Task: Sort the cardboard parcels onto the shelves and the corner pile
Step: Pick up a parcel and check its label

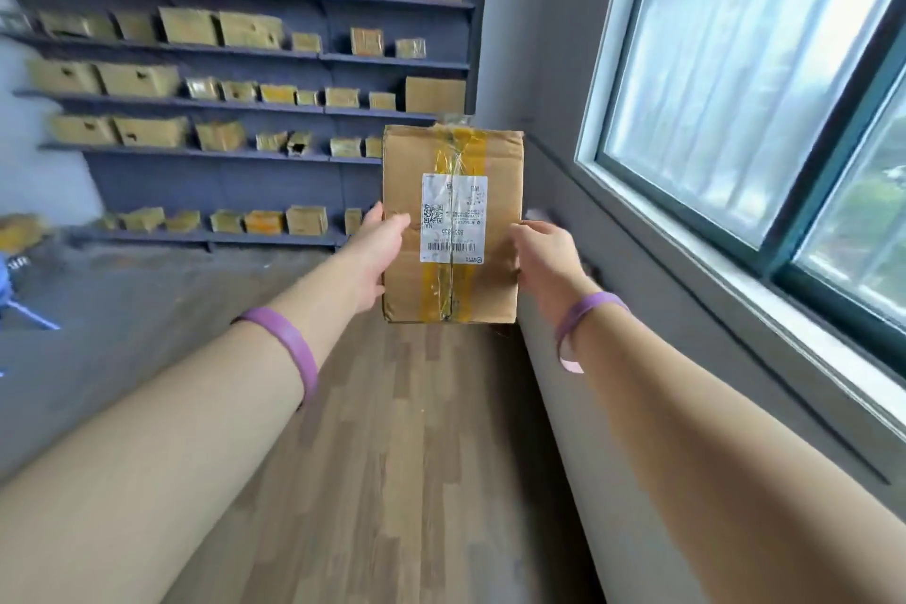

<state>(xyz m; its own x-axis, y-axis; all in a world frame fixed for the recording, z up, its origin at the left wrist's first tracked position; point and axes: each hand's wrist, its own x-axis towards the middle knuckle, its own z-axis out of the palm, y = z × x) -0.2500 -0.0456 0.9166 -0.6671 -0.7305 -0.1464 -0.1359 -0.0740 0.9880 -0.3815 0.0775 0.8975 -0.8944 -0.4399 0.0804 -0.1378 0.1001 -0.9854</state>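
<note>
Parcel point(495, 191), held between my left grip point(377, 255) and right grip point(544, 255): brown cardboard, matt, creased at the corners. Tape point(453, 147) along its seam: yellowish plastic film, glossy, wrinkled. Label point(453, 218): white paper, smooth, black print. Left wristband point(289, 348) and right wristband point(578, 314): purple, smooth, rubbery in look. Floor point(392, 432): wood-grain planks, faint sheen. Shelves point(220, 182): dark blue-grey, matt. Shelved parcels point(250, 29): cardboard, some shiny with tape. Wall point(613, 309): grey, matt. Window point(735, 79): smooth glass panes.

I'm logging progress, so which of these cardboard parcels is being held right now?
The tall taped parcel with the white barcode label, gripped between left hand and right hand; others rest on the blue shelves.
</note>
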